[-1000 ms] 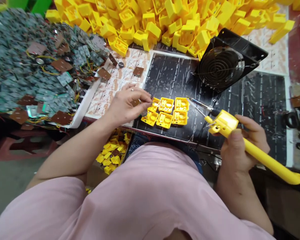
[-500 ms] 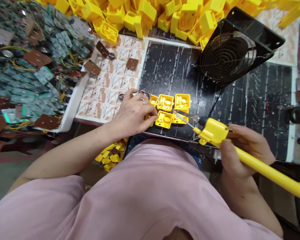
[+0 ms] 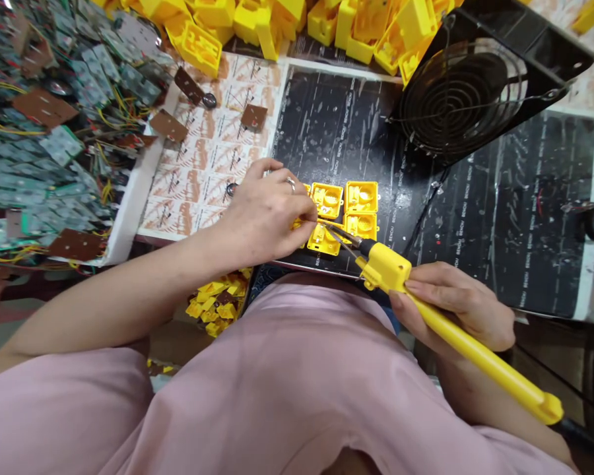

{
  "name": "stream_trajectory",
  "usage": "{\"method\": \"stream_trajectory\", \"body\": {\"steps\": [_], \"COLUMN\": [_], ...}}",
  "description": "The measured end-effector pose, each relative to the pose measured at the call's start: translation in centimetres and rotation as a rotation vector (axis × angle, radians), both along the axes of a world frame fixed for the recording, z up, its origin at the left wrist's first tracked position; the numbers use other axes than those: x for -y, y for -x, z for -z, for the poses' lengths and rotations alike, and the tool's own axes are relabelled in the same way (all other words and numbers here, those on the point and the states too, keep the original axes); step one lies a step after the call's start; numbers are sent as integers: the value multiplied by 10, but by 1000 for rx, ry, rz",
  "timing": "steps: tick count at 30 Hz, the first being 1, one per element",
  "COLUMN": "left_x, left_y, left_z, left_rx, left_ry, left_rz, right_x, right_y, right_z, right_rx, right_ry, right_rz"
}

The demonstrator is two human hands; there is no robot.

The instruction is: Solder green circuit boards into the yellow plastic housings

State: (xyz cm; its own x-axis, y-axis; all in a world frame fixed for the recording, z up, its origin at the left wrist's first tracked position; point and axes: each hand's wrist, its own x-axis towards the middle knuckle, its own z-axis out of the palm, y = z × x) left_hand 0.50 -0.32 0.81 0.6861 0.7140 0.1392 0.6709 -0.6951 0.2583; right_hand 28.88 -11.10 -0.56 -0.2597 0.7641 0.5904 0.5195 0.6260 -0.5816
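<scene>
Several small yellow plastic housings (image 3: 360,198) lie open side up in a tight cluster on a black mat (image 3: 336,132) at the table's near edge. My left hand (image 3: 270,214) rests on the cluster's left side, fingers curled and pinched on one housing. My right hand (image 3: 455,303) grips a yellow soldering iron (image 3: 455,336). The iron's metal tip (image 3: 334,231) reaches into the housing beside my left fingertips.
A heap of green circuit boards with yellow wires (image 3: 44,132) fills the left. A pile of yellow housings (image 3: 287,20) lies along the back. A black fan (image 3: 465,86) leans at the back right. More yellow parts (image 3: 218,303) sit below the table edge.
My right hand has brought the soldering iron leftward until its tip reaches the housings. My left hand has shifted onto the cluster's left side. The view has moved closer to the table.
</scene>
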Motion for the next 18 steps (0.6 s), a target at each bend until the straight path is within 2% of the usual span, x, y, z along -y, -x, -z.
{"method": "stream_trajectory", "body": {"steps": [4,6,9,13,16,18], "left_x": [-11,-12,-8,0,0,-1], "left_y": [22,25,10,-16,-21,-19], "left_z": [-25,-29,-22,-4,3,5], "left_rx": [150,177,62,-189,-248,-250], "left_ry": [290,318,210,146,121,101], "left_rz": [-28,-64,-61,-68,-67,-56], "right_x": [5,10,16,13,8,6], "right_y": [-2,-3,-4,-4,-4,-2], "right_z": [5,6,6,7,6,2], "right_rx": [-100,-112,-93,-149,-74,-29], "right_ry": [-46,24,99,-2,-27,23], "right_rz": [10,88,169,60,10,29]}}
